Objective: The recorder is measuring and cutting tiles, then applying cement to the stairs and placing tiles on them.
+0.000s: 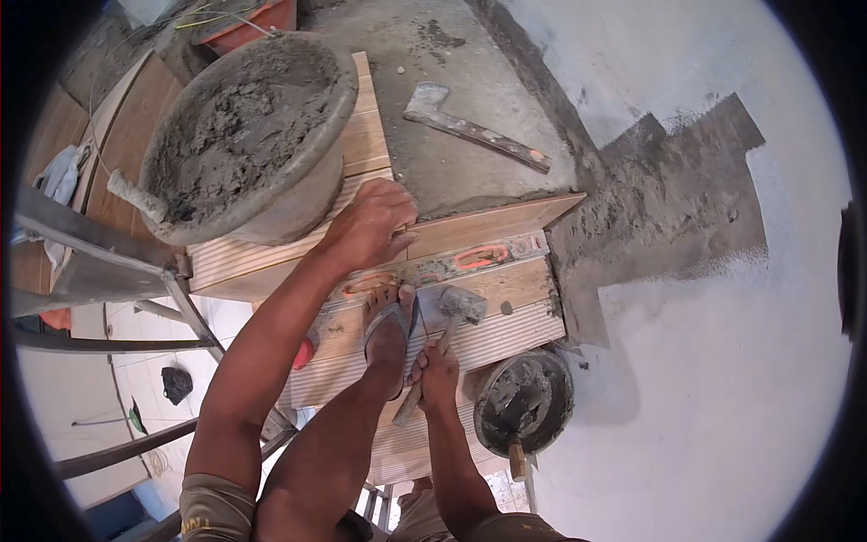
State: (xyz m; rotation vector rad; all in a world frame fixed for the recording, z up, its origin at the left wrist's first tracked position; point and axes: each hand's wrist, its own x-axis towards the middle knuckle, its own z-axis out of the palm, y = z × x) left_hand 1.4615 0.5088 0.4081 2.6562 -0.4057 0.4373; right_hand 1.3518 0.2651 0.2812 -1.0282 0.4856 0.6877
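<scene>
My left hand (373, 221) is closed at the top edge of an upright wood-look tile (492, 223), thumb in front and fingers curled over it. In my right hand (436, 375) is the handle of a mallet (462, 305), whose mortar-smeared head rests near the ribbed step tile (517, 327). A dirty spirit level (480, 257) with orange-rimmed slots lies along the foot of the upright tile. My sandaled foot (390, 330) stands on the step between my arms, its toes by the level.
A large tub of wet mortar (248, 126) stands at upper left. A hatchet-shaped tool (479, 131) lies on the concrete above. By the right wall sits a black bucket (524, 402) with mortar and a wooden-handled tool. A railing (190, 312) runs along the left.
</scene>
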